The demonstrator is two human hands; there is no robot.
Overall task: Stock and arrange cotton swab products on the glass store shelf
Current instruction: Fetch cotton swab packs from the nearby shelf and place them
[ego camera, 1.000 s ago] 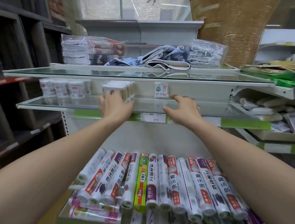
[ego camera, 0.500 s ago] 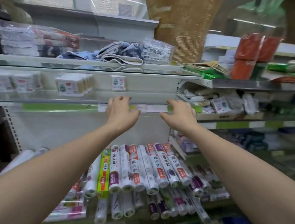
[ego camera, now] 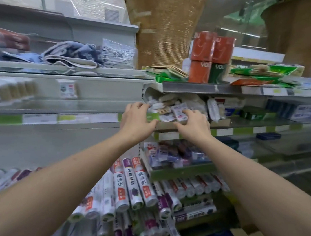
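The glass shelf runs along the left, with a row of cotton swab boxes at its left end and one small pack standing alone further right. To the right of that shelf, a shallow cardboard tray holds a loose pile of cotton swab packs. My left hand reaches the tray's left end with fingers spread, its fingertips at the packs. My right hand lies over a pink-labelled pack, with its fingertips on top of it. I see no firm grip by either hand.
Cling-film rolls fill the rack below my arms. Small boxed goods sit on a green-edged shelf under the tray. Folded towels and red and green cartons occupy the top shelves. A woven pillar rises behind.
The view has swung right. Both hands left the glass shelf's front edge and moved right to the tray of loose packs.
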